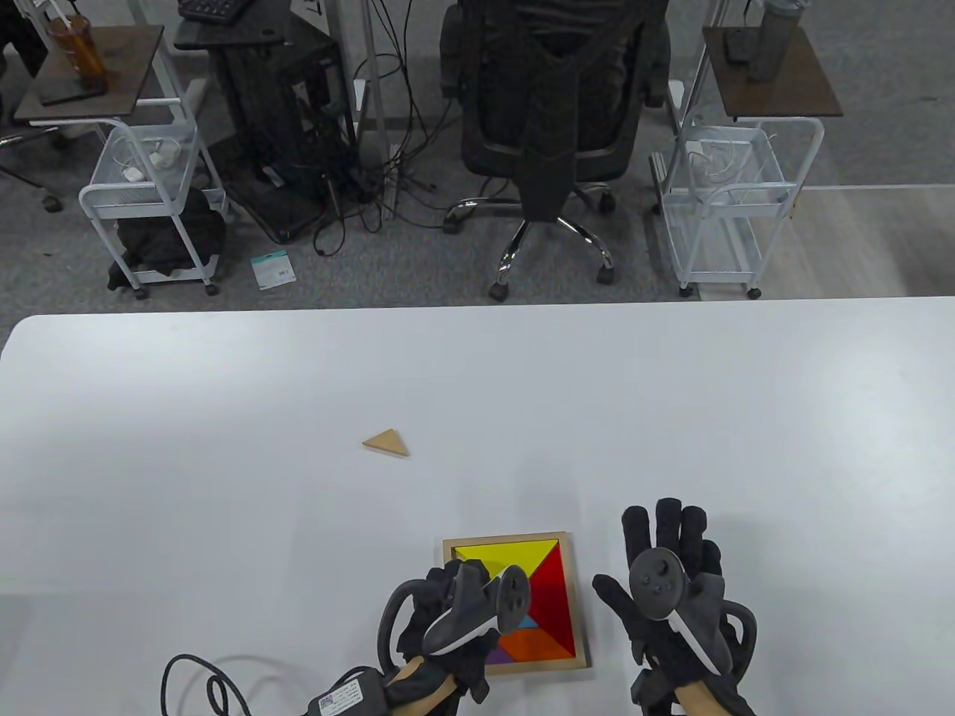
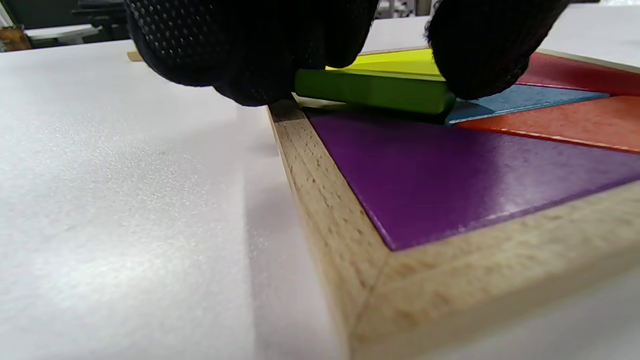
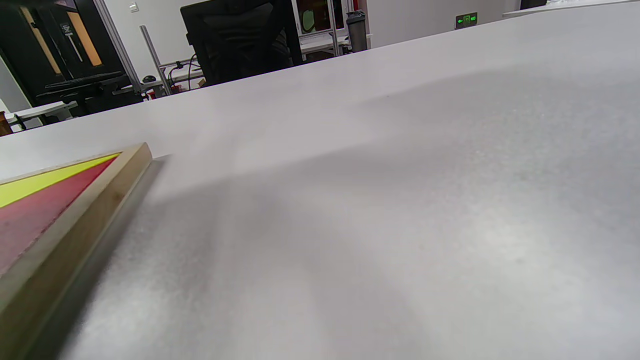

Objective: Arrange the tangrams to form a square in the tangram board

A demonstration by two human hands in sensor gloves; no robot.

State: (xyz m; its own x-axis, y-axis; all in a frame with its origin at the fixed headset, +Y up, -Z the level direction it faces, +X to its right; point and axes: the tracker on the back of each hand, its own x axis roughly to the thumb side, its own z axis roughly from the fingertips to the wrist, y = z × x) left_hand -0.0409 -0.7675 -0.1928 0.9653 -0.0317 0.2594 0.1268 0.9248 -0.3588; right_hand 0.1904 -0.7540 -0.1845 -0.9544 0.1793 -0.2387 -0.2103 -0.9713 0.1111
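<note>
The wooden tangram board [image 1: 573,597] lies near the table's front edge. It holds a yellow triangle [image 1: 507,553], a red triangle [image 1: 556,597], an orange piece [image 1: 533,645], a blue piece [image 2: 525,97] and a purple piece [image 2: 475,170]. My left hand [image 1: 448,593] is over the board's left side. Its fingertips [image 2: 250,75] pinch a green piece [image 2: 370,92], which stands a little higher than the purple one. Just right of the board, my right hand [image 1: 664,556] lies flat on the table with fingers spread, holding nothing. A loose plain-wood triangle [image 1: 388,442] lies farther back on the left.
White tabletop [image 1: 224,447] stretches to the left, right and back of the board. A black cable [image 1: 201,679] loops at the front left by my left wrist. An office chair [image 1: 552,112] and white carts [image 1: 731,194] stand beyond the far edge.
</note>
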